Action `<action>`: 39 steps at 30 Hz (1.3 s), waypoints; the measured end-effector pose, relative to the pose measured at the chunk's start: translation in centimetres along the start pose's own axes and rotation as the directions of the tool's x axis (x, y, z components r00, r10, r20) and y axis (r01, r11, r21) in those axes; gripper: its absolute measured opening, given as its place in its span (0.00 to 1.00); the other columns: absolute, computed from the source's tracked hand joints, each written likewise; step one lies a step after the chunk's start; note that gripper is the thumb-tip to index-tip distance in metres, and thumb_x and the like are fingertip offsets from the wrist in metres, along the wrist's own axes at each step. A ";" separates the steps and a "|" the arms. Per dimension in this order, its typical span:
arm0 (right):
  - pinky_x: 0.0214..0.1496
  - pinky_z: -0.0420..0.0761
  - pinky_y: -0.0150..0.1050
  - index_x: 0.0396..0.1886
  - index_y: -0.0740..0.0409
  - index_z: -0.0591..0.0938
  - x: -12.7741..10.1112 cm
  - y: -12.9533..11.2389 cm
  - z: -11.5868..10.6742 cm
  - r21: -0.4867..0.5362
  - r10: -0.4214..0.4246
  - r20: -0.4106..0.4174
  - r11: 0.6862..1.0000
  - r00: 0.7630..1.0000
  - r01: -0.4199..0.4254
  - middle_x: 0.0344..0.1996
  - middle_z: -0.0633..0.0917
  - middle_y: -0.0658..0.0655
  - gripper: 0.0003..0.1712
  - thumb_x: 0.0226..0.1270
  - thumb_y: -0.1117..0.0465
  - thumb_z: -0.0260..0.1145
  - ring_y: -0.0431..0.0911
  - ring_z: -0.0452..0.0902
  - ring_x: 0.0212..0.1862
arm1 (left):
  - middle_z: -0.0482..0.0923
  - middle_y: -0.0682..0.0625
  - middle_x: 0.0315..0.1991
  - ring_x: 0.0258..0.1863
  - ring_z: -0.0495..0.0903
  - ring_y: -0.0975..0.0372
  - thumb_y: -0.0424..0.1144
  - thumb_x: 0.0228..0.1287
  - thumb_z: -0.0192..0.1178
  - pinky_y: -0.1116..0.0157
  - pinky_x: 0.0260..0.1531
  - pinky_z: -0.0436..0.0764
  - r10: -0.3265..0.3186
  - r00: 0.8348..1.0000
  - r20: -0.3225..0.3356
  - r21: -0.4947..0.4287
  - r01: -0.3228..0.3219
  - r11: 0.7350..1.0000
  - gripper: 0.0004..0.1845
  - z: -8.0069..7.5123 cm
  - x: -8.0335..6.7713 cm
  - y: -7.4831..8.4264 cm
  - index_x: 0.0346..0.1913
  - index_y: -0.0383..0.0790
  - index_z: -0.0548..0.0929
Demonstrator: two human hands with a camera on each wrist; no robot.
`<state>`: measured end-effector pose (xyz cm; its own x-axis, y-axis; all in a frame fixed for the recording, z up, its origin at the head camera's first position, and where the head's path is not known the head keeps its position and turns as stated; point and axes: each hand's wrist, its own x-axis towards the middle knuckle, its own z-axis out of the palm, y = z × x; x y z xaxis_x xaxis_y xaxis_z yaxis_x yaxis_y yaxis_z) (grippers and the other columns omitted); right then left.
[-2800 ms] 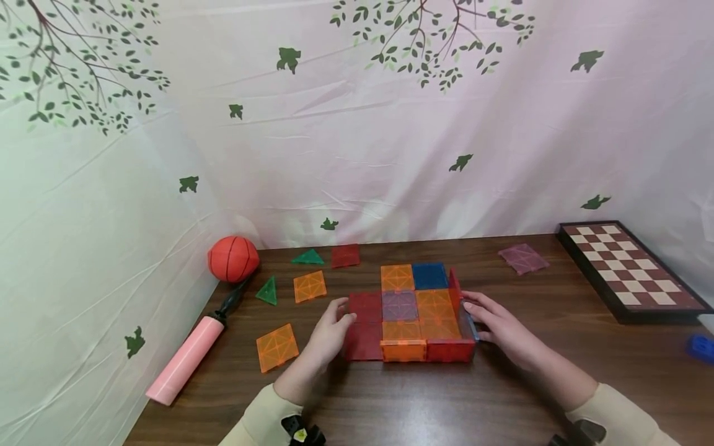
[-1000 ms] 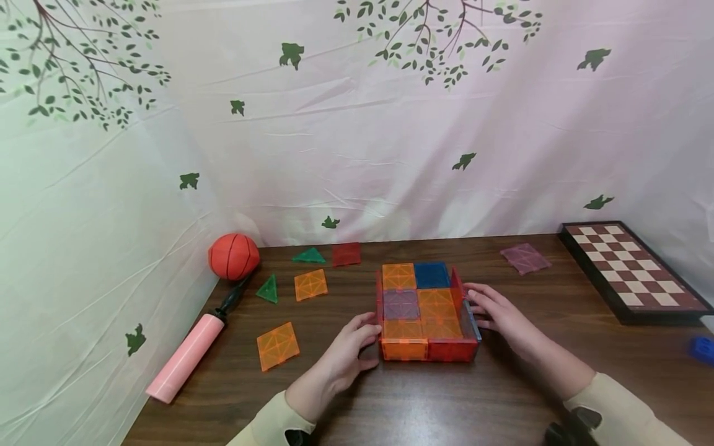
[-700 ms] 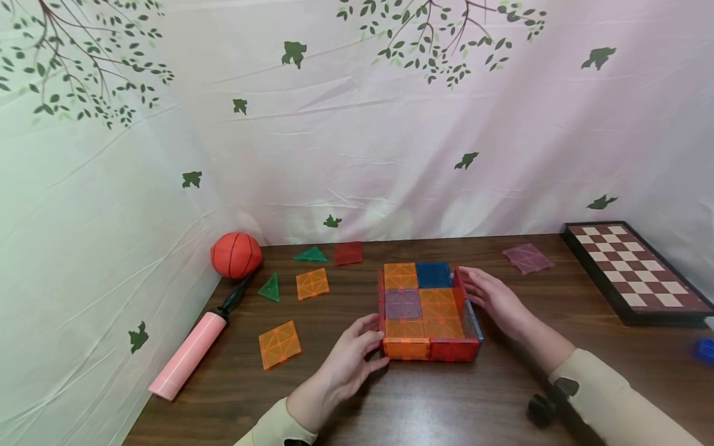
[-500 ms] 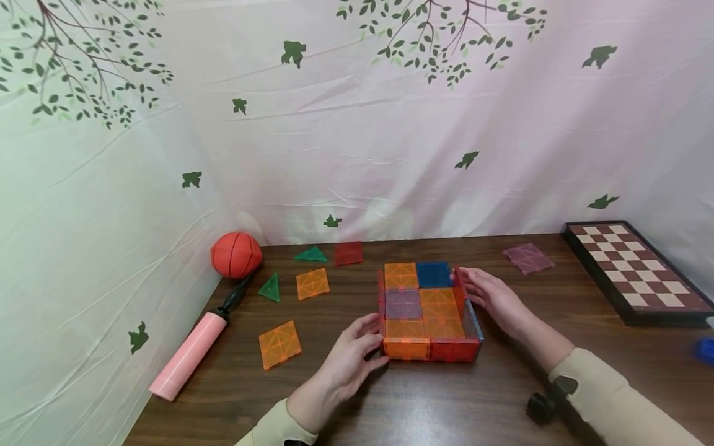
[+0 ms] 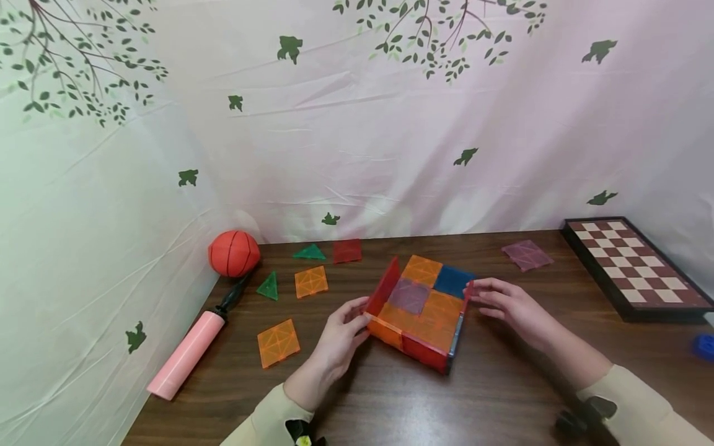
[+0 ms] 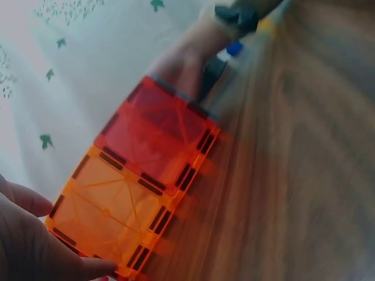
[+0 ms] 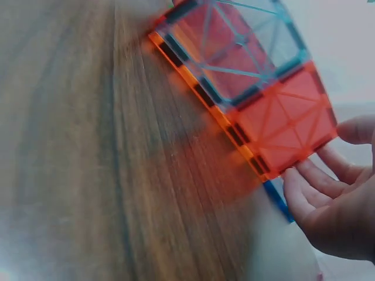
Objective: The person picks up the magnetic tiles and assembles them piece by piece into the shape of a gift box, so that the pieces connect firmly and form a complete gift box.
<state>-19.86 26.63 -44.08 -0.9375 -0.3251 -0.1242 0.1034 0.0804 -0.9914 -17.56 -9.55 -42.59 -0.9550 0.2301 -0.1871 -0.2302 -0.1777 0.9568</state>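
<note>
A shallow open tray of magnetic tiles sits skewed on the wooden table, with an orange, purple and blue floor and low red and orange walls. My left hand pinches its near left corner; in the left wrist view, my left hand has thumb and finger on either side of the orange wall tile. My right hand touches the far end of the right wall with nearly straight fingers. In the right wrist view, my right hand lies against the end of a red wall tile.
Loose tiles lie left of the tray: two orange squares, two green triangles and a red square. A purple tile, chessboard, small basketball, pink pump and blue object are around.
The left red tiles were stood up as a wall. Since then the tray has turned clockwise between both hands, and its front edge now runs diagonally.
</note>
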 end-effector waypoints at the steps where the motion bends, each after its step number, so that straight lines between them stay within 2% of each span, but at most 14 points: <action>1: 0.60 0.79 0.38 0.72 0.72 0.65 -0.3 -0.1 -0.1 -0.006 0.010 0.010 1.000 1.000 -0.010 0.67 0.74 0.65 0.30 0.85 0.53 0.50 0.40 0.78 0.61 | 0.69 0.35 0.64 0.57 0.74 0.53 0.29 0.75 0.54 0.52 0.59 0.75 0.004 1.000 -0.008 0.002 -0.004 1.000 0.23 -0.2 0.4 0.1 0.70 0.29 0.71; 4: 0.60 0.79 0.40 0.72 0.73 0.66 -1.3 -0.4 -0.2 0.009 0.032 0.064 0.999 0.997 -0.032 0.65 0.76 0.63 0.29 0.85 0.54 0.50 0.42 0.78 0.61 | 0.70 0.36 0.63 0.58 0.74 0.51 0.29 0.75 0.53 0.51 0.61 0.75 0.020 0.999 -0.027 0.007 -0.020 1.000 0.21 -0.8 1.8 0.3 0.68 0.28 0.74; 7: 0.60 0.79 0.40 0.71 0.72 0.67 -2.4 -0.4 -0.2 0.049 0.033 0.160 0.998 0.987 -0.041 0.64 0.77 0.59 0.27 0.86 0.56 0.48 0.42 0.79 0.61 | 0.73 0.36 0.61 0.58 0.76 0.49 0.28 0.75 0.54 0.52 0.59 0.76 0.046 0.999 -0.028 0.014 -0.046 0.999 0.19 -1.5 3.4 0.5 0.65 0.26 0.76; 13: 0.63 0.77 0.41 0.69 0.66 0.72 -3.9 -0.3 0.3 0.134 0.013 0.373 0.989 0.928 -0.067 0.64 0.77 0.58 0.22 0.86 0.61 0.43 0.46 0.77 0.64 | 0.76 0.39 0.61 0.58 0.77 0.49 0.30 0.77 0.53 0.49 0.62 0.74 0.083 0.995 0.056 0.057 -0.086 0.995 0.19 -2.9 6.3 0.9 0.65 0.27 0.76; 15: 0.63 0.76 0.41 0.69 0.66 0.73 -3.9 -0.4 0.4 0.145 0.012 0.412 0.986 0.911 -0.079 0.64 0.77 0.59 0.22 0.86 0.61 0.43 0.48 0.76 0.65 | 0.75 0.39 0.62 0.61 0.75 0.48 0.31 0.77 0.53 0.47 0.64 0.72 0.081 0.993 0.085 0.064 -0.087 0.994 0.19 -3.2 6.8 0.9 0.66 0.28 0.75; 17: 0.64 0.76 0.42 0.69 0.66 0.72 -3.8 -0.5 0.4 0.146 0.018 0.420 0.985 0.907 -0.087 0.64 0.77 0.60 0.22 0.87 0.61 0.43 0.49 0.76 0.65 | 0.73 0.38 0.64 0.63 0.73 0.47 0.32 0.78 0.52 0.47 0.66 0.70 0.069 0.994 0.084 0.059 -0.074 0.996 0.21 -3.2 7.0 0.9 0.68 0.29 0.73; 20: 0.63 0.76 0.41 0.70 0.68 0.70 -3.3 -0.5 0.1 0.115 0.023 0.341 0.991 0.940 -0.067 0.66 0.76 0.63 0.24 0.87 0.58 0.43 0.47 0.76 0.64 | 0.67 0.35 0.67 0.66 0.68 0.44 0.33 0.78 0.49 0.44 0.67 0.67 0.048 0.998 0.044 0.038 -0.050 0.998 0.24 -2.9 6.4 0.8 0.72 0.28 0.66; 23: 0.61 0.78 0.37 0.73 0.71 0.65 -2.6 -0.5 -0.4 0.057 0.022 0.162 0.998 0.987 -0.031 0.69 0.72 0.68 0.29 0.87 0.53 0.45 0.44 0.77 0.63 | 0.59 0.32 0.71 0.69 0.62 0.41 0.34 0.79 0.47 0.42 0.66 0.66 0.014 1.000 -0.004 0.002 -0.014 1.000 0.27 -2.3 5.2 0.5 0.74 0.27 0.60; 25: 0.60 0.78 0.36 0.74 0.72 0.62 -2.2 -0.4 -0.7 0.011 0.022 0.036 1.000 0.999 -0.023 0.71 0.68 0.71 0.32 0.86 0.51 0.47 0.44 0.77 0.63 | 0.55 0.31 0.73 0.71 0.59 0.39 0.35 0.78 0.46 0.40 0.66 0.66 -0.011 1.000 -0.021 -0.024 0.011 1.000 0.28 -1.9 4.0 0.1 0.75 0.27 0.58; 27: 0.59 0.78 0.36 0.75 0.72 0.59 -1.7 -0.2 -0.9 -0.026 0.025 -0.046 0.999 0.999 -0.027 0.72 0.64 0.75 0.34 0.86 0.50 0.47 0.47 0.76 0.64 | 0.53 0.30 0.74 0.72 0.57 0.38 0.35 0.78 0.45 0.40 0.65 0.67 -0.028 0.999 -0.021 -0.039 0.027 0.999 0.29 -1.5 2.8 -0.2 0.76 0.27 0.56; 30: 0.59 0.79 0.36 0.75 0.71 0.58 -1.1 0.2 -1.0 -0.079 0.033 -0.085 0.996 0.996 -0.039 0.72 0.62 0.77 0.34 0.86 0.49 0.46 0.56 0.74 0.66 | 0.54 0.30 0.74 0.71 0.57 0.40 0.37 0.77 0.46 0.42 0.63 0.69 -0.046 0.999 0.008 -0.054 0.047 0.997 0.31 -1.0 1.1 -0.7 0.77 0.29 0.55; 33: 0.59 0.79 0.37 0.75 0.72 0.59 -0.8 0.3 -0.9 -0.113 0.045 -0.089 0.992 0.995 -0.055 0.72 0.62 0.77 0.33 0.86 0.50 0.45 0.61 0.71 0.67 | 0.57 0.32 0.73 0.70 0.60 0.42 0.38 0.76 0.49 0.45 0.60 0.72 -0.055 0.996 0.065 -0.053 0.058 0.997 0.32 -0.7 0.3 -1.0 0.78 0.30 0.56; 36: 0.58 0.79 0.36 0.74 0.71 0.61 -0.8 0.3 -0.7 -0.122 0.071 -0.098 0.989 0.993 -0.083 0.71 0.64 0.76 0.32 0.86 0.50 0.45 0.61 0.71 0.66 | 0.60 0.33 0.72 0.70 0.61 0.43 0.39 0.76 0.51 0.47 0.60 0.72 -0.049 0.991 0.121 -0.047 0.055 0.997 0.34 -0.8 0.2 -1.1 0.78 0.30 0.55; 39: 0.59 0.79 0.38 0.74 0.71 0.60 -1.2 0.2 -0.5 -0.105 0.099 -0.096 0.988 0.990 -0.109 0.71 0.64 0.77 0.31 0.86 0.51 0.46 0.59 0.72 0.65 | 0.61 0.32 0.72 0.71 0.61 0.43 0.38 0.77 0.52 0.44 0.62 0.70 -0.044 0.988 0.148 -0.040 0.050 0.998 0.34 -1.2 0.6 -1.1 0.79 0.30 0.54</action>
<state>-18.91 27.45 -44.13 -0.9501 -0.2239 -0.2172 0.1695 0.2138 -0.9621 -18.06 -10.37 -44.03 -0.9057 0.3769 -0.1939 -0.2853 -0.2035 0.9366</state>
